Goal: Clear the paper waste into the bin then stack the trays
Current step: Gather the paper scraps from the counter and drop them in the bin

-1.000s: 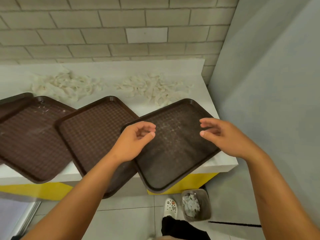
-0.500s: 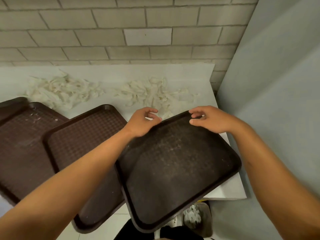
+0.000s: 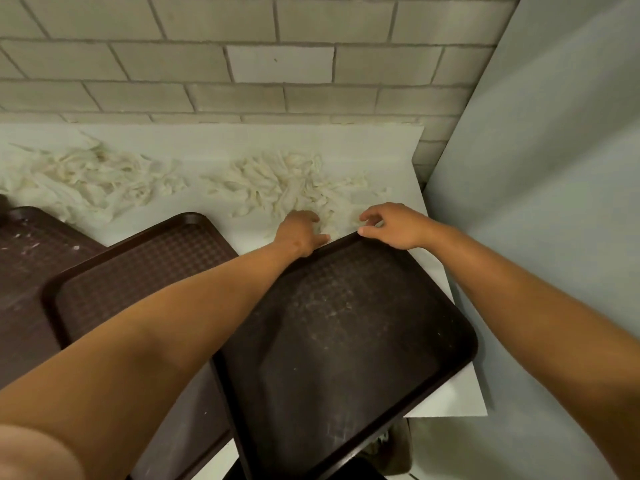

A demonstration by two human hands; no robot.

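Three dark brown trays lie on the white counter: the right tray point(image 3: 346, 341), the middle tray point(image 3: 145, 278) and the left tray point(image 3: 27, 258). Two heaps of shredded white paper sit behind them, the right heap point(image 3: 287, 181) and the left heap point(image 3: 86, 181). My left hand point(image 3: 299, 230) rests palm down on the near edge of the right heap, just past the right tray's far rim. My right hand point(image 3: 394, 225) hovers at that rim's far corner, fingers curled and apart, holding nothing I can see.
A brick wall point(image 3: 277, 64) runs behind the counter point(image 3: 381, 150). A grey partition point(image 3: 554, 168) closes the right side. The bin point(image 3: 394, 448) with paper in it stands on the floor under the right tray's overhanging corner, mostly hidden.
Both hands have moved forward over the right tray to its far rim; the left hand now touches the right paper heap. The view has tilted closer to the counter.
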